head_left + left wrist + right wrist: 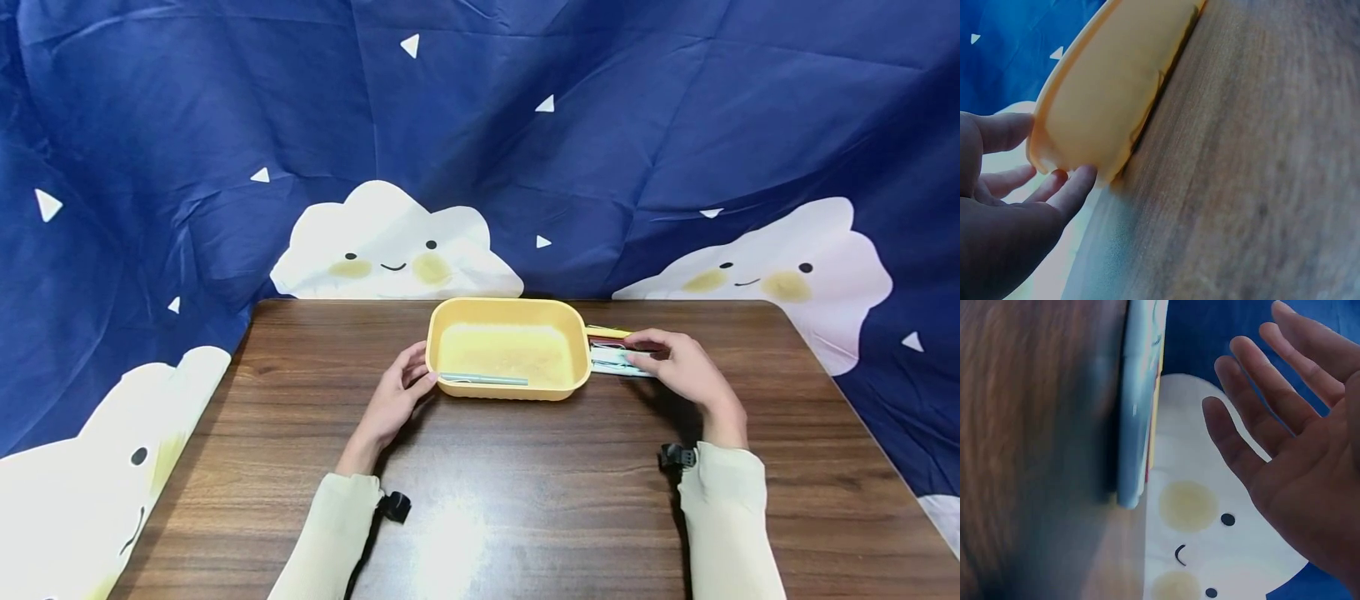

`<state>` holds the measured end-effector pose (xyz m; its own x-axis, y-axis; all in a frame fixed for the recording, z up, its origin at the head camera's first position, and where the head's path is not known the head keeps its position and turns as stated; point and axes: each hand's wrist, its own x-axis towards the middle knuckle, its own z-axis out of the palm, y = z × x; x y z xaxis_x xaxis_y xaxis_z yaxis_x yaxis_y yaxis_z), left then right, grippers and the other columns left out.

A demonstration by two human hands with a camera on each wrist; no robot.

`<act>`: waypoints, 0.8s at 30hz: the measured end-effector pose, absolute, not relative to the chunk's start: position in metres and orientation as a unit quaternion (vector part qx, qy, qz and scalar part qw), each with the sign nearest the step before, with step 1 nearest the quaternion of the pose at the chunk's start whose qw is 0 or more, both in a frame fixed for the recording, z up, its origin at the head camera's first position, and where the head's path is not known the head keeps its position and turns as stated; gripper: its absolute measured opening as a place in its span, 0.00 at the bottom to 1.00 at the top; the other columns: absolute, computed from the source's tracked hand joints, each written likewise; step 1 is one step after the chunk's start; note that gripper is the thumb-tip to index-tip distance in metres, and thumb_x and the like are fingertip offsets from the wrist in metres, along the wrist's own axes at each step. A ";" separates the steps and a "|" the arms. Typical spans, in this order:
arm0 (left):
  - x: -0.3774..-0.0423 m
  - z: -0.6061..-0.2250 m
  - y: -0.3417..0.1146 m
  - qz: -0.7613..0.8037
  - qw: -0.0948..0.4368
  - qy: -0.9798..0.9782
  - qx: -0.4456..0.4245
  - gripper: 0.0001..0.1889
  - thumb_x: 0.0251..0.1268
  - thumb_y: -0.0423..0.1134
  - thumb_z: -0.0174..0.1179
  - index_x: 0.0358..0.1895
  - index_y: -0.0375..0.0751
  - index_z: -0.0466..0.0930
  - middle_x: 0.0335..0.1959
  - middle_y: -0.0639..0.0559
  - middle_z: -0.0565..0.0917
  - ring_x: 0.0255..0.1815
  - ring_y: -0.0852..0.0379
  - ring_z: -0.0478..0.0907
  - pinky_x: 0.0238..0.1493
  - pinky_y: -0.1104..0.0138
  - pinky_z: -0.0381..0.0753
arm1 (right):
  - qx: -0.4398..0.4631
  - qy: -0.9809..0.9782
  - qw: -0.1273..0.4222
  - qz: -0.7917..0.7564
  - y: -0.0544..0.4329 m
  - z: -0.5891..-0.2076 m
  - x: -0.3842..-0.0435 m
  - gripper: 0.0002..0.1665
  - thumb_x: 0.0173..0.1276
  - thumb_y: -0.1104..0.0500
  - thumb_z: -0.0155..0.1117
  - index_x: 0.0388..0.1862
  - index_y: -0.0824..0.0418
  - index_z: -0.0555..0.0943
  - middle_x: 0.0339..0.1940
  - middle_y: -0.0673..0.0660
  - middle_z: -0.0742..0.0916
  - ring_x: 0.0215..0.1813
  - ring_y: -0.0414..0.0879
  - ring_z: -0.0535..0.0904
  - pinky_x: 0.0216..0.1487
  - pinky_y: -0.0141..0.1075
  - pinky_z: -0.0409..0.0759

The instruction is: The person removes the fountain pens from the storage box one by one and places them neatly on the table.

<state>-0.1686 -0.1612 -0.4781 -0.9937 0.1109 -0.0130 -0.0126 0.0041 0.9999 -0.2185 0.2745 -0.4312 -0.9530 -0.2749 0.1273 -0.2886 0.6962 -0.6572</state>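
Observation:
A yellow plastic basin [510, 393] stands on the table, with one grey-teal pen [483, 379] lying along its near inside wall. My left hand [397, 392] touches the basin's left end from outside, thumb near the front corner; in the left wrist view, its spread fingertips [1079, 187] meet the basin wall [1097, 87]. Just right of the basin lies a row of several pens [615, 357], yellow, dark red, whitish and mint. Over their right ends hovers my right hand [686, 371]. In the right wrist view its loosely spread fingers [1229, 428] are apart from the pens [1135, 425].
The brown wooden table [525, 467] ends at a back edge close behind the basin. A dark blue cloth [600, 167] with smiling clouds hangs behind and beside it. A black wrist strap piece [393, 506] shows at the left cuff, another [677, 457] at the right.

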 end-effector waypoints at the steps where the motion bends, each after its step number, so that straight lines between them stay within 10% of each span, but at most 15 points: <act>1: -0.168 -0.478 -0.161 0.705 0.044 0.707 0.034 0.31 0.73 0.28 0.58 0.77 0.34 0.60 0.70 0.32 0.69 0.69 0.38 0.69 0.56 0.73 0.76 | 0.154 -0.918 0.011 0.365 0.272 -0.430 -0.219 0.16 0.70 0.59 0.71 0.53 0.64 0.85 0.47 0.64 0.87 0.42 0.51 0.78 0.41 0.29 0.73; 24: -0.170 -0.480 -0.163 0.699 0.044 0.712 0.042 0.31 0.74 0.29 0.58 0.77 0.32 0.58 0.70 0.31 0.68 0.70 0.36 0.68 0.57 0.73 0.74 | 0.204 -0.883 0.043 0.422 0.228 -0.414 -0.222 0.18 0.68 0.60 0.73 0.55 0.62 0.85 0.51 0.59 0.88 0.49 0.49 0.81 0.47 0.28 0.78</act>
<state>-0.1700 -0.1628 -0.4799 -0.9926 0.1213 -0.0040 -0.0018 0.0182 0.9998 -0.2217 0.2277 -0.4139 -0.9135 -0.3236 0.2468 -0.3953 0.5616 -0.7268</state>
